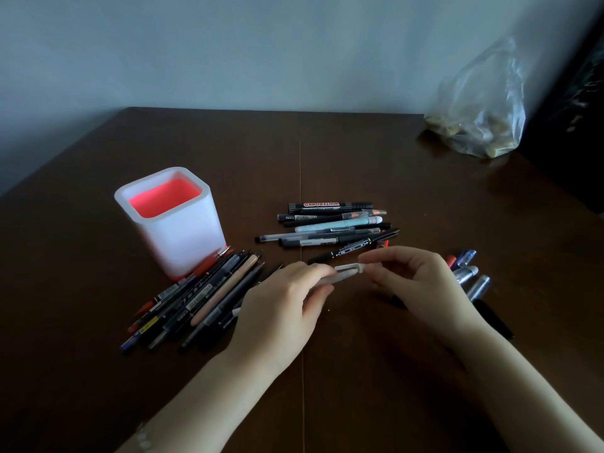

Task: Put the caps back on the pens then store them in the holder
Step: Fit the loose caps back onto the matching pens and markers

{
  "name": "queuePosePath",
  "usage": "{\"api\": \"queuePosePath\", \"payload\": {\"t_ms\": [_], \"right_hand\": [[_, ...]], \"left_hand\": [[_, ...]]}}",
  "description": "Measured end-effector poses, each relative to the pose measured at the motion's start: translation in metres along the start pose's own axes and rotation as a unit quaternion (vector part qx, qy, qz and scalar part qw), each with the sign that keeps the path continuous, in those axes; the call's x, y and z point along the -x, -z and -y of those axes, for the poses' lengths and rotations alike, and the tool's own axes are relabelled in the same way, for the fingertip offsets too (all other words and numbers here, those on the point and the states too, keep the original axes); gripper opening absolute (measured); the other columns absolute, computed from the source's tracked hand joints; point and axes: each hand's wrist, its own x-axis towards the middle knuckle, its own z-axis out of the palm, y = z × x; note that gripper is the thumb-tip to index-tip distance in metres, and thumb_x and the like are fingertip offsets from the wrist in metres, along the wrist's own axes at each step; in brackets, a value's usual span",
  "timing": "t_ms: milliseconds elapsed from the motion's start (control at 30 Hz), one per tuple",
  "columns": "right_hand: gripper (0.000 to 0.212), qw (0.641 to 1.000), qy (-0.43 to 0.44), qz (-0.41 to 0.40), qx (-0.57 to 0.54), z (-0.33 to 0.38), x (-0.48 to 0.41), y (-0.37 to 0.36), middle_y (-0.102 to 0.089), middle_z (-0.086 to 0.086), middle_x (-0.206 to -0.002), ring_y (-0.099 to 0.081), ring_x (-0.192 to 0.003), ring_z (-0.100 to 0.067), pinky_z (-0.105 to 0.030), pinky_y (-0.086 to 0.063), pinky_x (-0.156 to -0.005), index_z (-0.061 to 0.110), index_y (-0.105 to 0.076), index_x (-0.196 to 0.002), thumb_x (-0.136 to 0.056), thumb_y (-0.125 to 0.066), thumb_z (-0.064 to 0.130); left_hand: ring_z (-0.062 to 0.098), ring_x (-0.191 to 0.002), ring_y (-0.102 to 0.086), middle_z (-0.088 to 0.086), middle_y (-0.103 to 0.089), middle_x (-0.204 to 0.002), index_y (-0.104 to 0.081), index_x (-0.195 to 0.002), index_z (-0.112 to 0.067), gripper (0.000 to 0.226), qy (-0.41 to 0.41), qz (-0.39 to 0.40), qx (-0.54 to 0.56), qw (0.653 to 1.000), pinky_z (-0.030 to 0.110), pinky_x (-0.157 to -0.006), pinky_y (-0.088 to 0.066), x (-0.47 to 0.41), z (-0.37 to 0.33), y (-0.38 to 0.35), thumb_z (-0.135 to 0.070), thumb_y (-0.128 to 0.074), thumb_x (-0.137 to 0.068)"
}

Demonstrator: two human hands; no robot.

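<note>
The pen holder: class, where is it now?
In the head view, the pen holder stands upright on the table, left of centre, just behind the left pile of pens.

Dim and underexposed, with a cool blue cast over the wall. Light is soft and diffuse, so shadows on the table are faint and blurry-edged. Brightest thing is the white holder, its inside glowing red. Small glints on the plastic bag, with a dull sheen on the tabletop beside it. Far right edge is crushed to black (detail lost). Wide-angle bowing shows along the table edges. The pale pen is low-contrast and slightly soft.
</note>
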Motion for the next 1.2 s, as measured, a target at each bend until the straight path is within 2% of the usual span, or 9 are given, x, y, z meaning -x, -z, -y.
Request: {"api": "queuePosePath", "payload": {"t_ms": [200, 300, 533, 667, 767, 867, 933, 1067, 1200], "right_hand": [[0.019, 0.998, 0.027, 0.034, 0.051, 0.001, 0.002, -0.002, -0.070, 0.004, -0.080, -0.066, -0.073, -0.004, -0.014, -0.053, -0.068, 0.032, -0.068, -0.084, -0.081, -0.064, 0.013], [0.020, 0.996, 0.042, 0.049, 0.061, 0.001, 0.003, -0.003, -0.070, 0.003, -0.078, -0.065, -0.072, -0.006, -0.015, -0.053, -0.069, 0.031, -0.069, -0.082, -0.080, -0.065, 0.012], [0.026, 0.992, 0.109, 0.035, 0.061, 0.002, 0.005, -0.003, -0.070, 0.009, -0.086, -0.065, -0.077, -0.003, -0.011, -0.050, -0.068, 0.028, -0.071, -0.077, -0.074, -0.069, 0.002], [0.024, 0.990, 0.126, 0.034, 0.059, 0.000, 0.005, -0.005, -0.068, 0.014, -0.091, -0.065, -0.080, -0.003, -0.011, -0.050, -0.070, 0.027, -0.070, -0.079, -0.074, -0.069, 0.004], [0.025, 0.989, 0.127, -0.009, 0.078, -0.002, 0.002, -0.004, -0.070, 0.013, -0.083, -0.064, -0.080, 0.001, -0.007, -0.047, -0.070, 0.029, -0.070, -0.080, -0.076, -0.068, 0.005], [0.020, 0.977, 0.106, -0.176, 0.063, 0.002, -0.005, 0.012, -0.066, 0.016, -0.075, -0.061, -0.068, 0.011, -0.001, -0.044, -0.064, 0.024, -0.069, -0.089, -0.080, -0.065, 0.006], [0.019, 0.962, 0.079, -0.255, 0.058, 0.007, -0.012, 0.026, -0.064, 0.012, -0.074, -0.060, -0.062, 0.002, -0.003, -0.043, -0.054, 0.025, -0.067, -0.095, -0.083, -0.064, 0.011], [0.016, 0.962, 0.057, -0.231, 0.133, 0.010, -0.043, 0.026, -0.065, 0.003, -0.077, -0.056, -0.069, -0.008, -0.004, -0.039, -0.053, 0.021, -0.071, -0.097, -0.083, -0.064, 0.017], [0.017, 0.967, 0.057, -0.146, 0.203, 0.006, -0.073, 0.015, -0.066, 0.003, -0.088, -0.058, -0.081, -0.008, -0.006, -0.038, -0.062, 0.017, -0.070, -0.100, -0.085, -0.062, 0.016]], "left_hand": [[0.005, -0.065, -0.056, -0.003, -0.064, -0.073, -0.066, -0.082, -0.012, 0.010, 0.018, -0.008, 0.026, 0.999, 0.012, -0.065, -0.042, -0.001, 0.001, 0.001, -0.016, -0.073, -0.076], [0.006, -0.059, -0.055, -0.001, -0.062, -0.067, -0.066, -0.075, -0.011, 0.012, 0.012, -0.014, 0.027, 0.999, 0.012, -0.053, -0.040, 0.000, -0.002, 0.002, -0.018, -0.075, -0.071], [0.009, -0.073, -0.055, 0.000, -0.067, -0.067, -0.071, -0.075, -0.010, 0.018, 0.027, -0.037, 0.067, 0.997, 0.015, -0.065, -0.043, 0.002, -0.002, 0.001, -0.026, -0.069, -0.068], [0.002, -0.057, -0.053, -0.002, -0.067, -0.070, -0.071, -0.080, -0.010, 0.015, 0.039, -0.012, 0.078, 0.996, 0.014, -0.060, -0.044, -0.001, -0.003, 0.006, -0.021, -0.075, -0.071], [0.006, -0.066, -0.059, 0.002, -0.069, -0.076, -0.068, -0.087, -0.008, 0.023, 0.031, -0.024, 0.004, 0.999, 0.008, -0.059, -0.040, -0.006, -0.003, 0.011, -0.020, -0.078, -0.070], [0.023, -0.082, -0.062, 0.006, -0.066, -0.091, -0.060, -0.104, -0.011, 0.037, 0.093, -0.061, -0.119, 0.987, 0.032, -0.068, -0.050, -0.011, 0.009, 0.023, -0.023, -0.075, -0.073], [0.020, -0.088, -0.056, 0.003, -0.061, -0.097, -0.057, -0.104, -0.017, 0.031, 0.152, -0.034, -0.173, 0.972, 0.031, -0.070, -0.047, -0.013, 0.013, 0.033, -0.032, -0.068, -0.079], [0.016, -0.098, -0.054, -0.001, -0.057, -0.108, -0.055, -0.109, -0.021, 0.032, 0.186, 0.064, -0.235, 0.952, 0.027, -0.071, -0.045, -0.012, 0.006, 0.034, -0.042, -0.056, -0.086], [0.016, -0.103, -0.052, -0.002, -0.057, -0.111, -0.050, -0.114, -0.020, 0.026, 0.173, 0.080, -0.246, 0.950, 0.026, -0.074, -0.045, -0.008, 0.006, 0.028, -0.032, -0.052, -0.090]]}}
